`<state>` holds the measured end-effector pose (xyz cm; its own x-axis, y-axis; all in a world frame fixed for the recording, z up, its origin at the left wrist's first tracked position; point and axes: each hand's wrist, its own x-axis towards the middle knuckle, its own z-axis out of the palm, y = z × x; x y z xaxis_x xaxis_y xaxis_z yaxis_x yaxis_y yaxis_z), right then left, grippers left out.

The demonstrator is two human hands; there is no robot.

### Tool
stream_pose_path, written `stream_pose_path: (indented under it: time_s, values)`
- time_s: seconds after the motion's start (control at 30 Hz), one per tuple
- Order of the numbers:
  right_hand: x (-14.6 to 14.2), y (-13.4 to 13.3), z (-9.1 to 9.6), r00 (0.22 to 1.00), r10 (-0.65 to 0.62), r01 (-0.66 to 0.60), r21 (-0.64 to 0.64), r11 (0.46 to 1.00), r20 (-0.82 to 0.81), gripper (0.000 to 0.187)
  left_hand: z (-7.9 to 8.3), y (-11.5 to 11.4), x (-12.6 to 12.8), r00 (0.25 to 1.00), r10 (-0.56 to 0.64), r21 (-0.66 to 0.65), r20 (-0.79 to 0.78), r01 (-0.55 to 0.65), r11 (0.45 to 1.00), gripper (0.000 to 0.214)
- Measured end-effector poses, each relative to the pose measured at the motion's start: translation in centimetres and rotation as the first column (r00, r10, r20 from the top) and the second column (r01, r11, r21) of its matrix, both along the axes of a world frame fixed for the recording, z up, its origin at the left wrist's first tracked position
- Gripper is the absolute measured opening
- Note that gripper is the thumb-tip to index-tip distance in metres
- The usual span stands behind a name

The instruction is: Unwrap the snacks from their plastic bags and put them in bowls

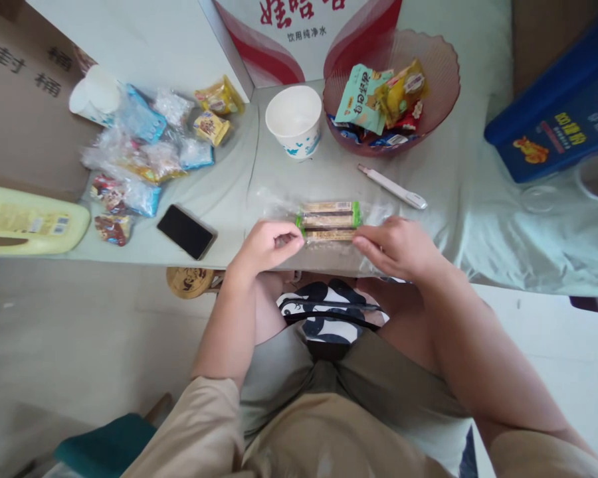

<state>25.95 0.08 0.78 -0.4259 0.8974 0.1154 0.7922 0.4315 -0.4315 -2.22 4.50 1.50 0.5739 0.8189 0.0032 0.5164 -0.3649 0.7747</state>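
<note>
Several wrapped snack bars (329,218) with green wrapper ends lie side by side on a clear plastic bag (279,202) near the table's front edge. My left hand (272,245) is closed in a pinch at the left end of the nearest bar. At that bar's right end, the thumb and fingers of my right hand (398,247) are closed on its wrapper. Just beyond the bars, to the right, a white utility knife (393,186) rests on the cloth. A white paper cup (295,123) with a blue pattern stands behind them.
A pink scalloped bowl (443,93) with snack packets stands at the back. Snack packets and wrappers (149,143) are piled left, near a phone (187,231) and a yellow jug (34,219). A white box (299,33) and a blue container (553,126) stand farther back.
</note>
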Motion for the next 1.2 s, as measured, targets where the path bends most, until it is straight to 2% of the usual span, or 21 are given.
stream_pose_path:
  time_s: [0.07,0.1,0.13,0.2,0.23,0.27,0.3,0.37,0.43,0.57,0.7,0.87,1.07,1.2]
  values:
    - [0.0,0.0,-0.2,0.981,-0.122,0.135,-0.078,0.988,0.149,0.046,-0.9,0.4,-0.1,0.998,0.066,-0.099,-0.018,-0.068,0.993,0.028]
    - [-0.1,0.1,-0.3,0.961,-0.194,0.213,-0.082,0.974,0.197,0.045,-1.4,0.7,-0.1,0.988,0.151,-0.064,-0.017,-0.152,0.986,0.028]
    - [-0.1,0.2,-0.3,0.941,-0.263,0.282,-0.067,0.957,0.216,0.041,-1.8,1.1,-0.2,0.969,0.248,0.026,-0.015,-0.247,0.969,0.025]
    - [-0.2,0.4,-0.3,0.916,-0.362,0.367,0.004,0.930,0.175,0.033,-2.4,1.9,-0.2,0.919,0.395,0.264,-0.015,-0.377,0.888,0.021]
    - [-0.3,0.4,-0.3,0.919,-0.375,0.372,0.049,0.927,0.125,0.033,-2.6,2.2,-0.3,0.905,0.423,0.354,-0.033,-0.385,0.852,0.028]
    - [-0.4,0.4,-0.3,0.932,-0.356,0.349,0.094,0.932,0.062,0.033,-2.6,2.5,-0.4,0.906,0.418,0.406,-0.072,-0.356,0.842,0.039]
    - [-0.7,0.4,-0.2,0.951,-0.310,0.308,0.139,0.941,-0.003,0.032,-2.7,2.8,-0.4,0.918,0.377,0.416,-0.127,-0.296,0.860,0.050]
    - [-1.5,0.0,-0.3,0.976,-0.188,0.207,0.209,0.956,-0.107,0.030,-2.7,3.0,-0.5,0.945,0.233,0.336,-0.228,-0.148,0.930,0.057]
    - [-2.6,-0.4,-0.5,0.986,-0.080,0.116,0.245,0.963,-0.149,0.029,-2.7,2.9,-0.5,0.954,0.128,0.252,-0.271,-0.058,0.966,0.045]
    - [-4.8,-0.7,-1.1,0.998,0.036,-0.023,0.234,0.972,-0.053,0.029,-2.7,2.5,-0.2,0.951,0.162,0.204,-0.264,-0.109,0.973,0.034]
    - [-5.7,-0.5,-1.4,0.996,-0.022,0.007,0.183,0.983,0.083,0.035,-2.7,2.5,0.3,0.940,0.190,0.143,-0.283,-0.155,0.978,0.037]
    - [-5.7,-0.2,-1.6,0.985,-0.126,0.107,0.165,0.980,0.113,0.043,-2.6,2.6,0.6,0.949,0.194,0.083,-0.247,-0.179,0.980,0.037]
    - [-5.2,0.2,-1.9,0.987,-0.135,0.126,0.096,0.987,0.090,0.041,-1.9,2.5,-0.1,0.965,0.172,-0.158,-0.198,-0.205,0.966,0.046]
    - [-5.4,0.3,-1.9,0.989,-0.141,0.138,0.058,0.989,0.046,0.049,-1.6,2.3,0.0,0.972,0.233,-0.295,-0.034,-0.232,0.927,0.023]
